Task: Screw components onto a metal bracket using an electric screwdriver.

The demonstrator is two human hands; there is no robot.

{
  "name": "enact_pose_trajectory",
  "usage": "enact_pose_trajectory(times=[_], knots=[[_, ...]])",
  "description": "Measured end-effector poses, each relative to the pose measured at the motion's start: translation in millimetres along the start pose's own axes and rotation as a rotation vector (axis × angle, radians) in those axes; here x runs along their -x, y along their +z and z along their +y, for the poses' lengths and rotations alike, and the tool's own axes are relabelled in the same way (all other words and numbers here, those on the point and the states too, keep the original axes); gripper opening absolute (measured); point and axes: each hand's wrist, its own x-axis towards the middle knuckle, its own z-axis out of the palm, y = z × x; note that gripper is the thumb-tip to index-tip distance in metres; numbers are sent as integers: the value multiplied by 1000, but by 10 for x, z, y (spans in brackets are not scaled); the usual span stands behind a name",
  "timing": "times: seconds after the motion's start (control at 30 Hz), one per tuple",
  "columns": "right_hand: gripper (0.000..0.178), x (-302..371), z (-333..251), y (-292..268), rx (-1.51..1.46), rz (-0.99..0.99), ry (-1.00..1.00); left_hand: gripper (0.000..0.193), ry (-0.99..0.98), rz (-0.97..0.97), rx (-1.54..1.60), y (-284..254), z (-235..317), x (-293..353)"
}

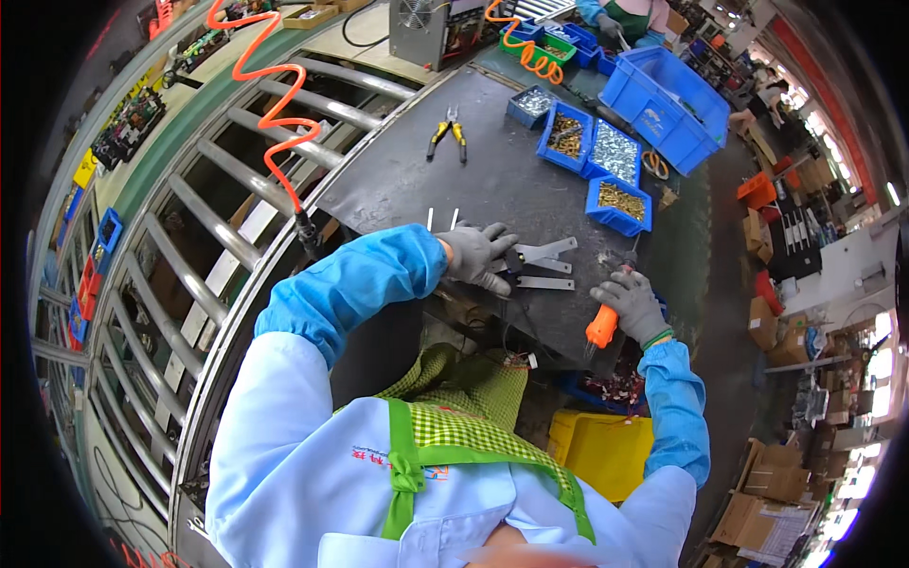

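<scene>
Both of my hands wear grey gloves and blue sleeve covers. My left hand (476, 257) is at the near side of the dark workbench, with its fingers and thumb around a small dark part with flat metal strips (547, 252). The strips stick out to the right of it; the part's inner end is hidden under the hand. Two more thin strips show just beyond the fingers. At the bench's right edge, my right hand (629, 301) is closed around an orange-handled screwdriver (601, 327). The handle's end points toward me, and the shaft's tip is hard to make out.
Yellow-handled pliers (448, 133) lie on the bench (379, 194). Blue bins of brass and silver fasteners (615, 151) line its right side, near a large blue crate (663, 109). An orange coiled hose (284, 123) hangs over the roller conveyor (213, 222) at left. A co-worker (634, 14) is at the far end.
</scene>
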Motion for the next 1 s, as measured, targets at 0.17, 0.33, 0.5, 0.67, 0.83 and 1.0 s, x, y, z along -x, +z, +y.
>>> enact_pose_trajectory(times=[0.17,0.33,0.5,0.67,0.83,1.0], knots=[[49,-104,-71,264,-10,45,109,118,-127,-11,-289,81,152,76],[46,42,-407,-28,25,128,202,100,-210,-3,-150,20,239,-19],[42,68,-975,-198,-27,203,348,89,-199,175,-117,71,155,-35],[42,211,-1426,7,-150,260,638,86,-347,258,-59,-6,-168,235],[34,154,-1678,324,-291,492,888,84,-344,400,22,44,-469,374],[39,81,-1636,600,-166,662,815,86,-320,440,18,86,-473,332]])
